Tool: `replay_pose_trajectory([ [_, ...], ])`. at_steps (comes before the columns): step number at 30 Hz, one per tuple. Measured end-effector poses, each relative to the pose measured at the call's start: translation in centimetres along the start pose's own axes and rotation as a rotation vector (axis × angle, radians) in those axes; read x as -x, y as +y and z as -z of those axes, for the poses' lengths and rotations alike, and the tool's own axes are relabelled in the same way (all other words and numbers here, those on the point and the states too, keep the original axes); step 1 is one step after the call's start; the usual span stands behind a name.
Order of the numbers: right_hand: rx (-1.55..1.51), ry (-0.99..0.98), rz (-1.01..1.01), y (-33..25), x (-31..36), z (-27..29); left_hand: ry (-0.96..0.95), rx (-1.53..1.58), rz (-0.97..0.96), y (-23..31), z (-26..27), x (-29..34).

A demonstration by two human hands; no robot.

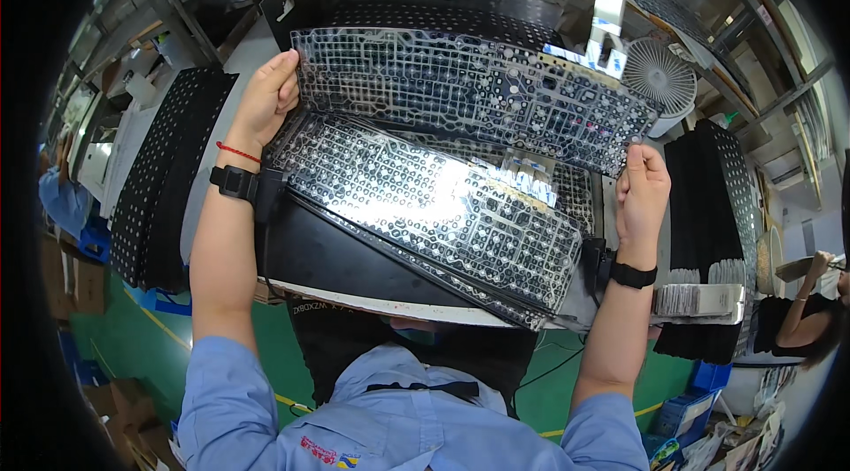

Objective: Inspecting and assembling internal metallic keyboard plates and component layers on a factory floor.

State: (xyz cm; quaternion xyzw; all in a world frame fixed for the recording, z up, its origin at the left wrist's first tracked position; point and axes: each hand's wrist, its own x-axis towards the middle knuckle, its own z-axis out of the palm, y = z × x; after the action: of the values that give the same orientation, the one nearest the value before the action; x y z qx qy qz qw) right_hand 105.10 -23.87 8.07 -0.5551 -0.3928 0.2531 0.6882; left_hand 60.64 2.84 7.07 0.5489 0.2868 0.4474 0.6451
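A clear keyboard membrane sheet [416, 81], printed with silvery tracks and dots, is stretched upright between both hands. My left hand [269, 96] pinches its left end, fingers closed. At the lower right corner my right hand [643, 183] grips the other end, also closed. From the sheet's top edge a pale connector tail [609, 19] with blue strips sticks up. Below, a stack of similar membrane sheets [381, 183] lies slanted on the dark work surface [345, 250], its middle washed out by glare. Part of the surface behind is hidden by the held sheet.
A white round fan [660, 77] stands at the back right. Black dotted stacks [173, 170] lie at the left, with more black stacks [708, 205] at the right. A bundle of pale pieces [699, 303] sits near the right forearm. Another person [801, 320] is at far right.
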Motion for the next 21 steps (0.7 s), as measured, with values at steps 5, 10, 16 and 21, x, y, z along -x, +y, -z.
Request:
replay_pose_trajectory([
  [5, -0.104, 0.060, 0.038, -0.1, 0.0, -0.2, 0.132, 0.059, 0.033, 0.7, -2.1, 0.5],
  [10, 0.032, -0.035, 0.056, -0.1, 0.2, -0.5, 0.051, -0.107, 0.005, 0.5, -2.5, 0.6],
  [16, -0.007, -0.003, 0.090, 0.6, -0.2, -0.4, 0.023, -0.246, 0.121, -0.8, -0.3, -0.5],
  [21, 0.020, 0.003, 0.024, 0.2, -0.2, -0.2, 0.041, -0.050, 0.079, -1.6, 1.2, -1.1],
])
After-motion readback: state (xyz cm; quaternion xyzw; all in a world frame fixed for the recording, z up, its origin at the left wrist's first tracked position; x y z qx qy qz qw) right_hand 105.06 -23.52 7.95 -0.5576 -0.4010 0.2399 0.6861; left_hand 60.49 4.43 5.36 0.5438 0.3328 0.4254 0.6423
